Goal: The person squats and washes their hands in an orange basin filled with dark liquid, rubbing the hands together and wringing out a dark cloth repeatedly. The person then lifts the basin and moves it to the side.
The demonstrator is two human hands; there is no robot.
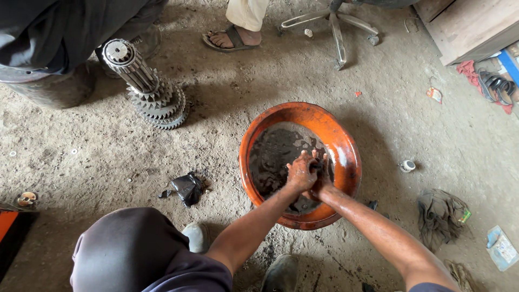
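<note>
An orange basin [346, 146] with dark, oily liquid sits on the dirt floor in front of me. Both my hands are inside it at its near right side. My left hand [300, 172] is smeared with grime, its fingers curled over a small dark part [316, 168] that is mostly hidden. My right hand [323, 174] presses against the same part from the right; the hands touch each other. What the part is cannot be made out.
A metal gear shaft [151, 89] stands upright at the back left. A black scrap [186, 187] lies left of the basin, a grey rag [440, 216] to its right. Another person's sandalled foot [232, 38] and an office chair base [338, 27] are at the back; a wooden box [470, 24] is at the far right.
</note>
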